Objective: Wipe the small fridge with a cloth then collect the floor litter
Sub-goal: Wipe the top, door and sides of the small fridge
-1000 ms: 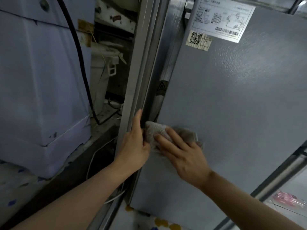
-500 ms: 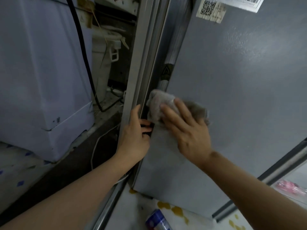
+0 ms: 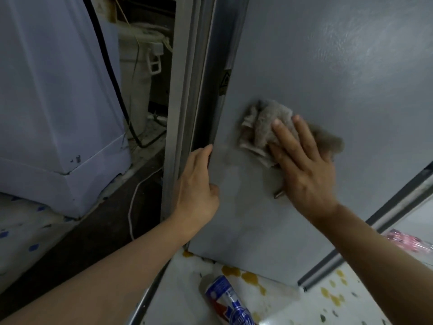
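The right hand (image 3: 302,165) lies flat against the grey side panel of the small fridge (image 3: 328,78), fingers straight and spread, pressing a crumpled grey-brown cloth (image 3: 264,127) onto the panel. The cloth sits under the fingertips and bunches out to the left of and above them; a blurred part shows to the right of the hand.

The left hand (image 3: 196,184) rests at the left edge of the same panel, by the dark gap and the grey frame strip (image 3: 185,113). Its fingers reach up along that edge and the thumb lies on the panel face. Whether the fingers curl round the edge cannot be told from here.

Floor litter: a blue, white and red can (image 3: 225,299) lies on its side on the pale speckled floor (image 3: 293,308), near the lower corner of the fridge. Yellow-brown stains (image 3: 243,275) mark the floor beside the can. A pink wrapper (image 3: 407,240) lies on the floor at the far right, beyond a metal rail (image 3: 351,252).

Left of the fridge stands a pale blue appliance (image 3: 46,102) with a black cable (image 3: 110,73) running down its side. A white cord (image 3: 132,200) trails across the dark floor between the two.
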{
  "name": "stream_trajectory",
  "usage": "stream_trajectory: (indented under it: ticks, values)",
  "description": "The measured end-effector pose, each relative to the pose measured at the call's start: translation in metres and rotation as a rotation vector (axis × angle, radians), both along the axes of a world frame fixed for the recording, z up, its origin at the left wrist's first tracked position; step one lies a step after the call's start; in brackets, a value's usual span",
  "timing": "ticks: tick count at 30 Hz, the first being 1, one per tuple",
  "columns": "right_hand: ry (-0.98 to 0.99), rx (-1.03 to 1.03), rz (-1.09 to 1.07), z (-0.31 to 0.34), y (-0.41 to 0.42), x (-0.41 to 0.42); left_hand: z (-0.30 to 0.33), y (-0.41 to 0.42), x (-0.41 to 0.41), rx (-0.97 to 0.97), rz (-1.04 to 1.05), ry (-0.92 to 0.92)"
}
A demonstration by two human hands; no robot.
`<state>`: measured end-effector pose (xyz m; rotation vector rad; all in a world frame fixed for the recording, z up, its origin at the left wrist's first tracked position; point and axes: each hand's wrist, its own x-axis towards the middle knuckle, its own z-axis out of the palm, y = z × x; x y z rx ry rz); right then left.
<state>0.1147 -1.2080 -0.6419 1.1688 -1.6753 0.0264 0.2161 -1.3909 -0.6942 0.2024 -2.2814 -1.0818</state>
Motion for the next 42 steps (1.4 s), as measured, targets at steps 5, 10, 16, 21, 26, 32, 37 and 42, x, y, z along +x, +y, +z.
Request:
stream_trajectory:
  ticks: [5,10,16,21,26,32,37,42]
  values:
    - [-0.088,0.312,-0.004,-0.085,0.033,0.007,-0.008,0.016,0.001,-0.096,0.06,-0.053]
    - [0.019,0.467,-0.077,-0.071,0.055,0.003,-0.009,0.034,0.006,-0.254,0.101,-0.058]
    - [0.09,-0.004,-0.065,0.017,0.079,-0.012,0.001,0.054,0.003,-0.435,0.089,-0.022]
    - [-0.031,-0.073,-0.04,-0.039,0.091,-0.009,-0.004,0.07,-0.006,-0.502,0.086,-0.041]
    - [-0.063,0.429,-0.077,-0.081,0.13,0.004,-0.011,0.081,-0.01,-0.686,-0.03,-0.005]
    - [0.042,0.15,-0.099,-0.01,0.154,-0.017,-0.003,0.109,-0.02,-0.708,-0.066,0.008]
    - [-0.07,-0.097,-0.182,-0.042,0.158,-0.012,-0.007,0.119,-0.026,-0.714,-0.03,0.009]
    - [-0.146,0.247,-0.128,-0.075,0.182,0.002,-0.008,0.133,-0.031,-0.776,-0.086,0.049]
